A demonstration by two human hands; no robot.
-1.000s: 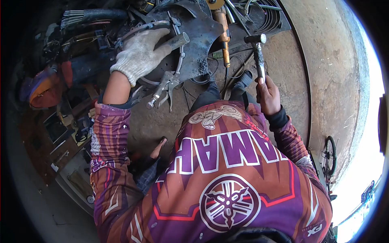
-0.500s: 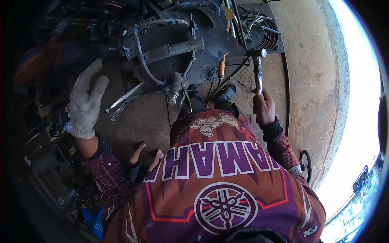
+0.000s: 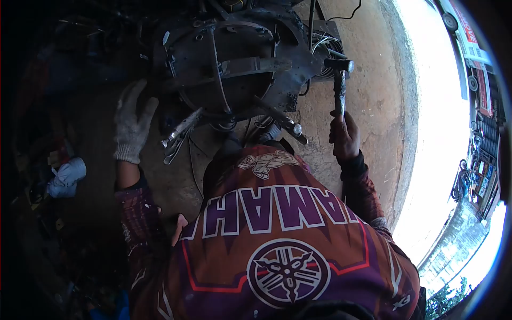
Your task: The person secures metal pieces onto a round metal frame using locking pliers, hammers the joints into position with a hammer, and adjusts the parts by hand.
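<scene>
My right hand (image 3: 345,137) grips a hammer (image 3: 340,96) by its handle, head up, right of the metal worktable (image 3: 301,56). My left hand (image 3: 133,121), in a pale knitted glove, is held with fingers apart at the table's left and holds nothing. On the table lies a round metal frame (image 3: 215,56) with a flat metal bar (image 3: 261,65) across it. Locking pliers (image 3: 183,128) are clamped at the near left edge, close to my left hand. Another pair of locking pliers (image 3: 281,121) sits at the near right edge.
A coil of wire or rods (image 3: 328,47) lies beyond the table's right side. White cloth (image 3: 66,176) is at the left. Another person's bare foot (image 3: 180,226) shows beside my left side. Vehicles (image 3: 469,58) stand outside at the far right.
The view has shifted and darkened. The near right pliers now appear swung out to the right. The orange-handled tool no longer shows. My right hand still holds the hammer; my left hand stays spread.
</scene>
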